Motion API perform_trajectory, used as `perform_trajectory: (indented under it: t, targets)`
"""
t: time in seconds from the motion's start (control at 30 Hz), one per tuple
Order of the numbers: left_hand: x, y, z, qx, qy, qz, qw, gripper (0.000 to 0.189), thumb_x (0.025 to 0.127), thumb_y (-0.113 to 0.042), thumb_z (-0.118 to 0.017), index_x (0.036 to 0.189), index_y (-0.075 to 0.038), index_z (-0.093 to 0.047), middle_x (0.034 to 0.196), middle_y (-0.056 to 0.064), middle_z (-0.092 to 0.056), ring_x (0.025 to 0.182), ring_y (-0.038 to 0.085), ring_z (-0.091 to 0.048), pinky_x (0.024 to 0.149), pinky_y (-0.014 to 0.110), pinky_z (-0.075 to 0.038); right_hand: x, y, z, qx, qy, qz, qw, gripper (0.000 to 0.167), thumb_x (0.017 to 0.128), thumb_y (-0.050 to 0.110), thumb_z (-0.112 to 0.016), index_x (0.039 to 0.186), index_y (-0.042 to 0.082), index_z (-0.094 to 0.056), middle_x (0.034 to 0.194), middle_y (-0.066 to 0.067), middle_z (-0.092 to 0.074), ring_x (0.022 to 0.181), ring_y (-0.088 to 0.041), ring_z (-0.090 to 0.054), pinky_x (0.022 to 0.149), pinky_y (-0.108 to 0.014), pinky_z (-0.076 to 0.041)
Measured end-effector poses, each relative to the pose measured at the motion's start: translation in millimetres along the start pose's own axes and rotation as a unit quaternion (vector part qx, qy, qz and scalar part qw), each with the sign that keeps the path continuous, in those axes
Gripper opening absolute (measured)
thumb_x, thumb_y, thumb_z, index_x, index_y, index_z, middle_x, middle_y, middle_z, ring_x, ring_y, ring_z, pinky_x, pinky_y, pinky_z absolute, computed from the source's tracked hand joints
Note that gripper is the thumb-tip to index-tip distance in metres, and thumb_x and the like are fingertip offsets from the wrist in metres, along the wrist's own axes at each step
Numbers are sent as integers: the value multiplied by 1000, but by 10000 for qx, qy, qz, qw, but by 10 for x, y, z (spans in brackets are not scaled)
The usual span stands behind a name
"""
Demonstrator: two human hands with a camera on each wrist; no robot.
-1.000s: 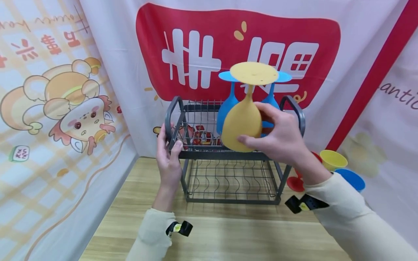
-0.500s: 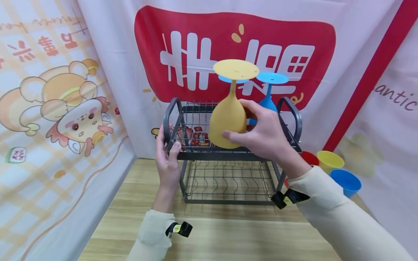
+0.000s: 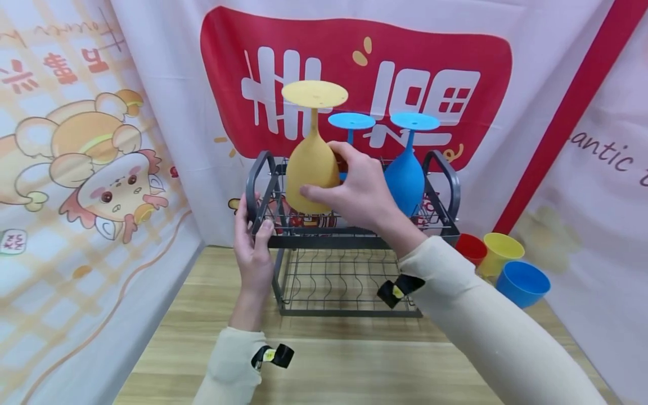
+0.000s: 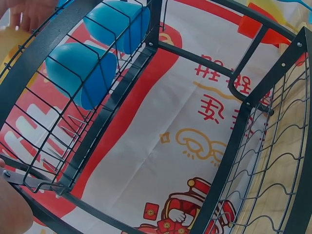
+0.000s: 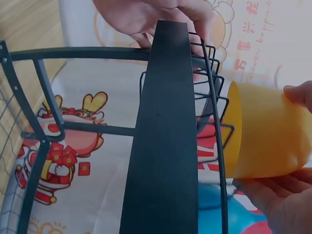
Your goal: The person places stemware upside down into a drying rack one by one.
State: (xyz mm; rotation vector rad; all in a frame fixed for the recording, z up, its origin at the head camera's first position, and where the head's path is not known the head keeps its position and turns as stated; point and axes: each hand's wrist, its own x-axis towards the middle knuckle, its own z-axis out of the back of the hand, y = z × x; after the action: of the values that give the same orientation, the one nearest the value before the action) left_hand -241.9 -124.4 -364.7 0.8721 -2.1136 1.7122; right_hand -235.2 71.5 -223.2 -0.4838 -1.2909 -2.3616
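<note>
My right hand [image 3: 361,188] holds a yellow plastic goblet [image 3: 311,163] upside down by its bowl, thumb in front, above the left part of a dark metal two-tier dish rack [image 3: 324,242]. In the right wrist view the goblet's rim lies close over the upper basket's wires. Two blue goblets stand inverted in the upper tier: one at the right [image 3: 405,180], the other with its round foot [image 3: 351,120] showing and its bowl mostly behind my right hand. My left hand [image 3: 253,253] grips the rack's upper left side, thumb in front, other fingers partly hidden.
Right of the rack are a red cup [image 3: 471,249], a yellow cup [image 3: 501,253] and a blue cup [image 3: 523,283], mouths up. Wavy wires form the lower tier [image 3: 344,281]. The rack stands on a wooden table [image 3: 202,349] before printed cloth walls.
My right hand has carried the yellow goblet leftward, from in front of the blue goblets to the upper tier's left part. My left hand has kept its hold on the rack.
</note>
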Motion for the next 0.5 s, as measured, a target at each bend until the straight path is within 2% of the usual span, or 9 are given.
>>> perform_trajectory:
  t: [0.23,0.5]
  targets:
    - [-16,-5,-6,28,-20,106,9999,64,106,-10,-51,166,-24,-33,165,-5,-47,150,30,-51,128,47,-38,114,23,-198,67,-83,-264,9996,75,86,33,-88,149,17,-52,139,-1,-67,118,-18,-65,92,-37,-65]
    - [-6,-6,-12,71,-6,45,10000,65,105,-10,-51,166,-23,-33,165,-5,-46,151,30,-49,130,51,-33,258,-36,-328,75,-117,-617,9980,77,88,36,-87,152,17,-48,139,-2,-66,119,-19,-66,91,-35,-65]
